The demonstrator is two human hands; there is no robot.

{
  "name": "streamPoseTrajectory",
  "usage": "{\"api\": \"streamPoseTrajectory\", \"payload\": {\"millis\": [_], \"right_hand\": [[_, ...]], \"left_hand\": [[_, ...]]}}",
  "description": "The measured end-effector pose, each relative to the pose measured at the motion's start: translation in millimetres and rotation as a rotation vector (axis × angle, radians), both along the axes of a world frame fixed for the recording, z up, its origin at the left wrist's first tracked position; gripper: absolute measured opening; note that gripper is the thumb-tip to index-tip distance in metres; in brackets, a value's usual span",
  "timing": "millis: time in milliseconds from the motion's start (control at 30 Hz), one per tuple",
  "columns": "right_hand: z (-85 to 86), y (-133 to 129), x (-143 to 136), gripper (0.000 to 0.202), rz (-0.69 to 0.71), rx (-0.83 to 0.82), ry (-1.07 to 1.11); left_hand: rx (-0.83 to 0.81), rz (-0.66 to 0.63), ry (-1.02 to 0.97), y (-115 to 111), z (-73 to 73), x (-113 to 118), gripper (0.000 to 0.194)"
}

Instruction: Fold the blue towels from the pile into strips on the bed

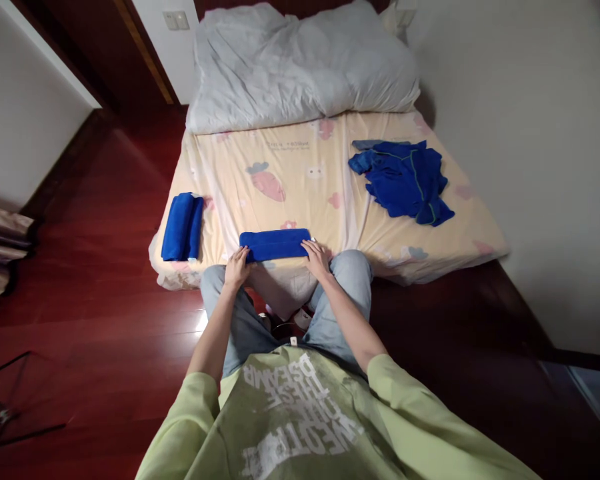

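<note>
A blue towel (275, 245), folded into a long flat strip, lies at the front edge of the bed between my knees. My left hand (237, 267) grips its left end, fingers over the corner. At the opposite end, my right hand (316, 257) holds the near right corner, where a small white tag shows. Folded blue towels (182, 227) lie close together to the left, with a white label at the lower corner. On the right side of the bed is a loose, crumpled pile of blue towels (405, 180), one with green edging.
The bed's yellow printed sheet (300, 180) spreads under everything. A bunched white quilt (305, 67) covers the head end. Dark red floor (105, 267) lies to the left, with black tripod legs (3, 413) and a curtain (3, 250). A wall (525, 153) runs along the right.
</note>
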State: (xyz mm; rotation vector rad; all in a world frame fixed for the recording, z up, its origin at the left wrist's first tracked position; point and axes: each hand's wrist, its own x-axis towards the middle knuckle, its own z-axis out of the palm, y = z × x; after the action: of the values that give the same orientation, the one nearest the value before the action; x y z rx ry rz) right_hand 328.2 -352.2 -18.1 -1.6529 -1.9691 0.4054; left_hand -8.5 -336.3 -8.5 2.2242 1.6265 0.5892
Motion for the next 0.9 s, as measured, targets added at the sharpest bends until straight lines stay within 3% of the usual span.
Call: {"api": "streamPoseTrajectory", "payload": {"millis": [300, 400, 533, 633, 900], "right_hand": [[10.0, -5, 19, 0.051, 0.132, -0.048, -0.013], [3.5, -4, 19, 0.045, 0.068, -0.056, 0.088], [-6.2, 8, 15, 0.032, -0.121, -0.086, 0.219], [-10.3, 16, 13, 0.033, -0.211, -0.152, 0.304], [-14.6, 28, 12, 0.039, -0.336, -0.215, 0.405]], "left_hand": [[-0.114, -0.148, 0.063, 0, 15.6, -29, 0.064], [-0.146, -0.084, -0.018, 4, 17.6, -35, 0.061], [-0.183, 0.032, -0.179, 16, 19.6, -35, 0.047], [-0.205, 0.137, -0.276, 26, 17.3, -34, 0.039], [-0.236, 0.266, -0.269, 45, 5.4, -27, 0.037]]}}
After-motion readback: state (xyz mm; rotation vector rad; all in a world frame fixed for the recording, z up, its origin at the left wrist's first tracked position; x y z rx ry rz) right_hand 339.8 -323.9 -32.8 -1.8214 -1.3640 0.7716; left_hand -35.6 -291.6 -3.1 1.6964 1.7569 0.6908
